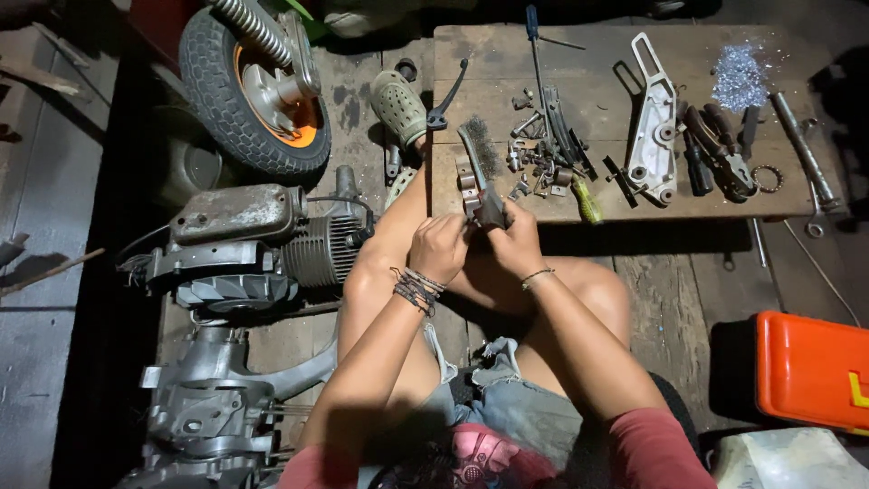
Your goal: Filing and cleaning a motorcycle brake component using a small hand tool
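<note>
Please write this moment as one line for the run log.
left hand: grips small metal part | right hand: holds wire brush against it | place: edge of wooden board | nearby: loose bolts, engine

The person wears a faded red top with short sleeves and frayed denim shorts — the left hand (438,246) has a bundle of dark cord bracelets at its wrist, the right hand (518,243) one thin bangle — legs bare
</note>
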